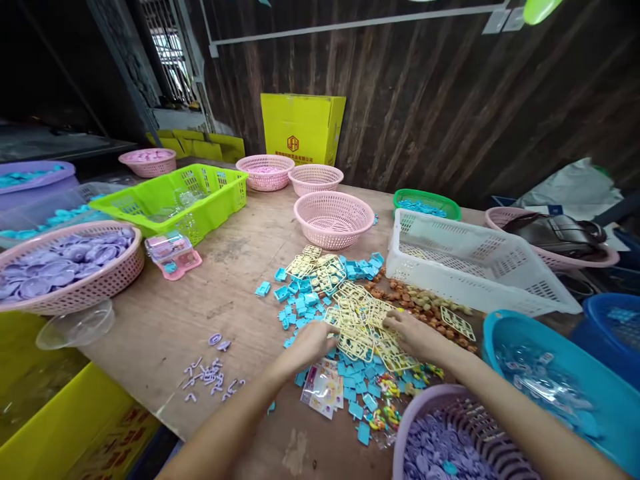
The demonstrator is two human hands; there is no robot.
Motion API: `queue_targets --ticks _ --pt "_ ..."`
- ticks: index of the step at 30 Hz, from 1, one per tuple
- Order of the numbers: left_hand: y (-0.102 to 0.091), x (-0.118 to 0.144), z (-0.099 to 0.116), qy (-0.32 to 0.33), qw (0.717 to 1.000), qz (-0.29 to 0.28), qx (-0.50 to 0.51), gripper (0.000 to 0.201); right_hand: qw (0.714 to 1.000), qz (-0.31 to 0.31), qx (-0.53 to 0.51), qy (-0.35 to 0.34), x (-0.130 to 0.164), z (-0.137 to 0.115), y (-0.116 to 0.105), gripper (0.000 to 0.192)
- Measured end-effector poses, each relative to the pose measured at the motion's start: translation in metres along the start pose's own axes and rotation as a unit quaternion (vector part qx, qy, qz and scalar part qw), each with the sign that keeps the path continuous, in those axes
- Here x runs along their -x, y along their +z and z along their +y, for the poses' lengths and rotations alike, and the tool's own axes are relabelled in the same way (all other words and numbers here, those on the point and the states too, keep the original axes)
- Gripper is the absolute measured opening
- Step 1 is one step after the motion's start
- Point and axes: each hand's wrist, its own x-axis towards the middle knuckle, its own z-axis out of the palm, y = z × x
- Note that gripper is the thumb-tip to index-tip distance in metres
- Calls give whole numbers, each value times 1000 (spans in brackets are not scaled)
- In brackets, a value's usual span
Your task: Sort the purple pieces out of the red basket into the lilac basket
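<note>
Head view — both hands' fingers (334, 328) (tips hidden) among yellow frames (367, 327).

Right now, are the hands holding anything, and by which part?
Both hands, left and right, rest on the pile of yellow plastic part frames, fingers at its edges; a firm grip cannot be told.

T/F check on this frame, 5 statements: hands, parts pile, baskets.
1. Both hands, left hand and right hand, rest on the pale yellow plastic frames. True.
2. The white crate is full of blue pieces. False: nothing shows inside it.
3. The yellow carton stands at the far edge of the table, against the dark wall. True.
4. The green crate lies right of the hands. False: it lies to the left, further back.
5. The near-left pink basket holds purple discs. True.
</note>
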Motion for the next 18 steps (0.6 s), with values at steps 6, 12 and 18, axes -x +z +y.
queue_targets --ticks 6,12,18 --pt "-36 -29 -51 -131 977 141 -95 32 990 30 79 113 -1 6 -10 27" --pt "-57 -68 -72 -21 983 33 -179 23 996 44 37 -73 -27 -45 -2 45" --pt "-55 -75 -84 3 983 26 -181 14 991 -38 10 -131 -33 -44 -7 49"
